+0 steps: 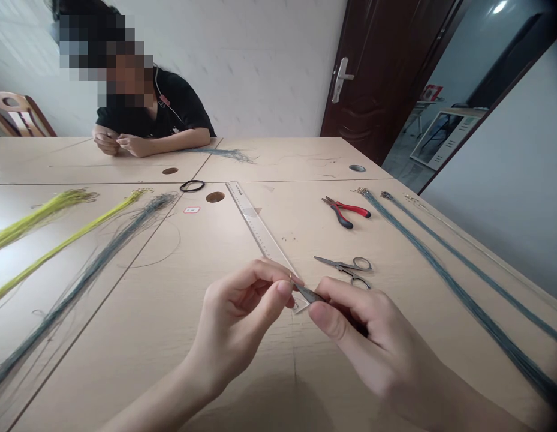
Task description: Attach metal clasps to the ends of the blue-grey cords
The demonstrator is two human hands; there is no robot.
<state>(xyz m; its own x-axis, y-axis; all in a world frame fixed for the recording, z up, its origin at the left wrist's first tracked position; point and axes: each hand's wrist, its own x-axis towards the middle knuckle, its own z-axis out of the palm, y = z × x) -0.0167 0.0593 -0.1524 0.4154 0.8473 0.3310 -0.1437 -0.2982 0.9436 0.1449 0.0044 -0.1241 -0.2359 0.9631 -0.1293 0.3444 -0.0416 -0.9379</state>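
My left hand [242,312] pinches a tiny gold-coloured metal piece [291,277] between thumb and forefinger, low in the middle of the view. My right hand [363,330] is closed around small dark pliers [310,294], whose tip meets that piece. Both hands hover just above the near end of a clear ruler [260,231] lying on the wooden table [170,336].
Silver scissors [348,269] and red-handled pliers [345,211] lie right of the ruler. Grey-blue cord bundles [440,270] run down the right side, another grey bundle [80,282] and yellow-green cords [48,240] lie left. A black hair band [192,186] is farther back. A seated person's hands [120,144] rest at the far edge.
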